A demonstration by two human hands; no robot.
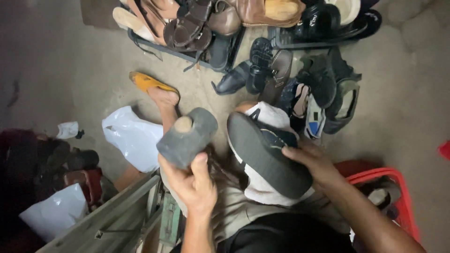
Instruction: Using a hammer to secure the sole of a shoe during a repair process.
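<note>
1. Shoe, dark, lies sole-up across the lap on a white cloth; the sole faces the camera, toe toward the left.
2. Right hand clasps the shoe at its heel end, thumb on the sole edge, fingers curled under; grip looks pressed firm.
3. Left hand is closed around a grey block with a round tan patch on its face, held up just left of the toe, not touching it.
4. Step in hand, as I judge: sole work, block poised to rub or press the sole.
5. Next move would call for bringing the block flat onto the sole while the right hand steadies the heel against slipping.
6. Around: pile of shoes on the floor ahead, orange sandal on a foot, white bag at left, red basket at right.
</note>
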